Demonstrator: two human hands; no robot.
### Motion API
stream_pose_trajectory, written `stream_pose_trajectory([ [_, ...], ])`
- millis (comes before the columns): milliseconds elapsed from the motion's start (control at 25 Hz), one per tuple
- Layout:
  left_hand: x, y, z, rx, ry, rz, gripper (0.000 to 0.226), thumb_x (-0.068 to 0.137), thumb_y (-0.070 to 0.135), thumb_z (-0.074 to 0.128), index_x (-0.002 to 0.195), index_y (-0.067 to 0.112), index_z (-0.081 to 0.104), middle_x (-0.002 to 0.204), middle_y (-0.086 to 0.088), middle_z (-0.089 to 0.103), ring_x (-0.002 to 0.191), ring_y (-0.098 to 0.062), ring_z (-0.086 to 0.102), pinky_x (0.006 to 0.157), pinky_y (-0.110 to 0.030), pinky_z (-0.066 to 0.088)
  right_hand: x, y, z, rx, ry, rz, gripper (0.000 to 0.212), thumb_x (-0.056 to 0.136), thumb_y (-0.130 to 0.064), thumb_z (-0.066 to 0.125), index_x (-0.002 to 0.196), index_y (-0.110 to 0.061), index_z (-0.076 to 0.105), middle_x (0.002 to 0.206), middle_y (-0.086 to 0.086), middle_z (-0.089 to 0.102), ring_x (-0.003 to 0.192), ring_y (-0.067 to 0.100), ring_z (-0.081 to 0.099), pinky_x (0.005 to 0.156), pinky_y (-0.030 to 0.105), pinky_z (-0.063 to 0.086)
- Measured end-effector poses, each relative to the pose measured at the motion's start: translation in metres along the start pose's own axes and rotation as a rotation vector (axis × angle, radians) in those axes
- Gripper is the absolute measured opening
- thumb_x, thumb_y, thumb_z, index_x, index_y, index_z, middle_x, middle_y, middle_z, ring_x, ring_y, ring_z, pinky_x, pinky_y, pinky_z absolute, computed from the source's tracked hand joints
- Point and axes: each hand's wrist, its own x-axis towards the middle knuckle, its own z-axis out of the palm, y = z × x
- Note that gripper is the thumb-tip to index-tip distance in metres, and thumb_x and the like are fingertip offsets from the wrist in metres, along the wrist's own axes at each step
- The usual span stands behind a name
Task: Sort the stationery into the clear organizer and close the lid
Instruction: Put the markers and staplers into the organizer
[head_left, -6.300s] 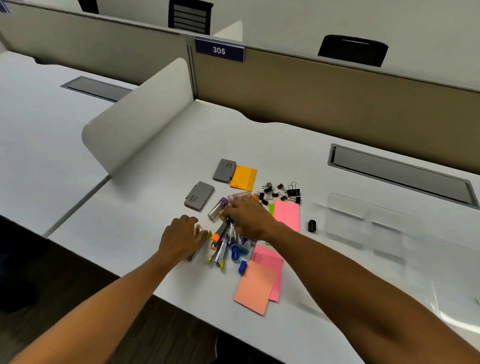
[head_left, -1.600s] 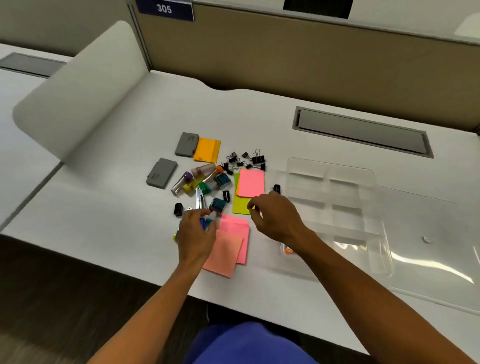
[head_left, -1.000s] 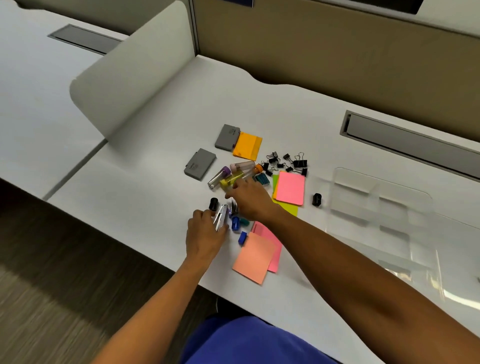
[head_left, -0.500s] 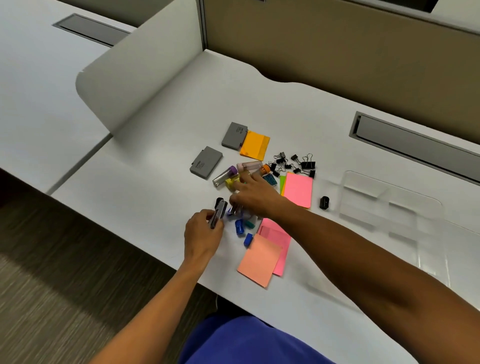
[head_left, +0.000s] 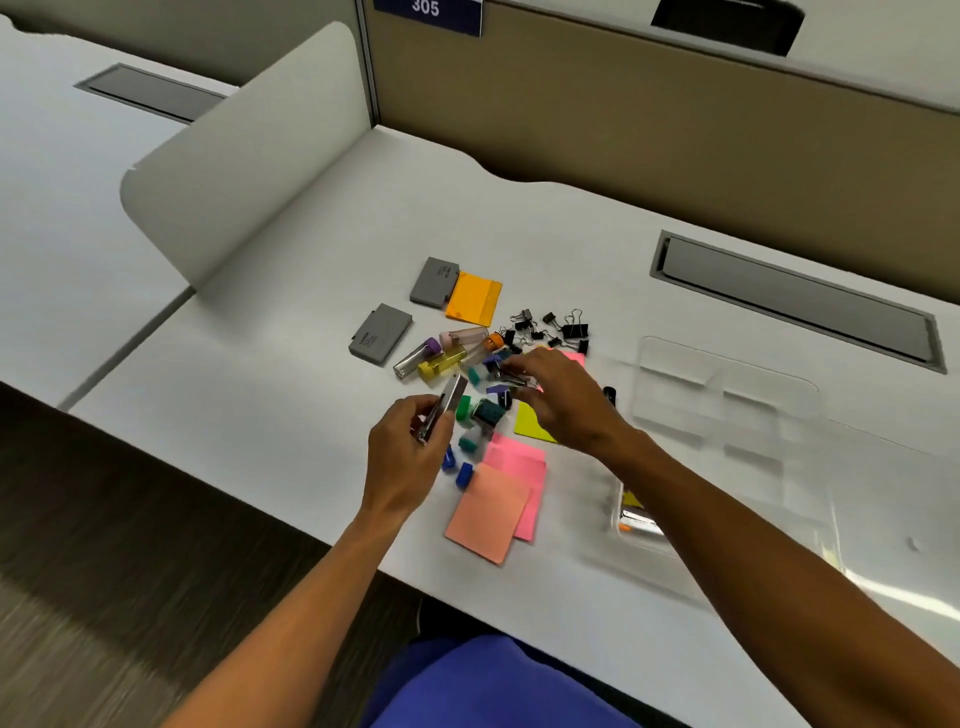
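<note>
My left hand (head_left: 402, 447) grips a flat silver metal piece (head_left: 445, 408) just above the desk. My right hand (head_left: 563, 397) pinches a few small items (head_left: 501, 373), blurred, over the pile of coloured caps and stamps (head_left: 480, 413). Clear tubes with coloured caps (head_left: 441, 353) lie behind the pile. Black binder clips (head_left: 553, 327) are scattered further back. Sticky-note pads lie around: orange (head_left: 475, 299), yellow (head_left: 530, 423), pink (head_left: 517, 462), salmon (head_left: 488, 512). The clear organizer (head_left: 727, 405) sits to the right, its lid (head_left: 893, 519) lying open.
Two grey flat cases (head_left: 434, 280) (head_left: 379, 338) lie at the back left of the pile. A small black cap (head_left: 610, 393) sits beside the organizer. A curved white divider (head_left: 244, 150) stands on the left, a cable hatch (head_left: 795, 296) at the back right.
My right hand has lifted off the pile with small items pinched and moved right. My left hand has raised the silver piece. The camera has shifted back.
</note>
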Motion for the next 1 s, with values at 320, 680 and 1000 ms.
stream_pose_trajectory([
  [320, -0.02, 0.058, 0.061, 0.003, -0.245, 0.205, 0.023, 0.088, 0.027, 0.067, 0.107, 0.015, 0.067, 0.093, 0.004, 0.066, 0.083, -0.007, 0.06, 0.069, -0.015, 0.048, -0.104, 0.043, -0.066, 0.16, 0.184, 0.309, 0.023, 0.093, -0.023, 0.062, 0.117, -0.023, 0.065, 0.102, -0.005, 0.066, 0.089, 0.014, 0.061, 0.083, 0.039, 0.05],
  [680, -0.041, 0.103, 0.142, 0.425, -0.777, 0.476, 0.024, 0.084, 0.037, 0.062, 0.101, 0.024, 0.072, 0.093, 0.002, 0.068, 0.087, -0.019, 0.059, 0.08, -0.039, 0.048, -0.188, 0.072, -0.086, 0.079, 0.072, 0.663, 0.025, 0.091, -0.039, 0.061, 0.116, -0.038, 0.066, 0.106, -0.014, 0.066, 0.09, 0.012, 0.062, 0.08, 0.038, 0.052],
  [1000, -0.052, 0.111, 0.191, 0.9, -0.901, 0.627, 0.022, 0.088, 0.04, 0.056, 0.098, 0.028, 0.07, 0.087, 0.004, 0.069, 0.089, -0.02, 0.058, 0.086, -0.036, 0.028, -0.203, 0.073, -0.086, 0.031, 0.03, 0.707, 0.029, 0.09, -0.033, 0.062, 0.119, -0.033, 0.065, 0.111, -0.009, 0.066, 0.096, 0.018, 0.061, 0.083, 0.04, 0.051],
])
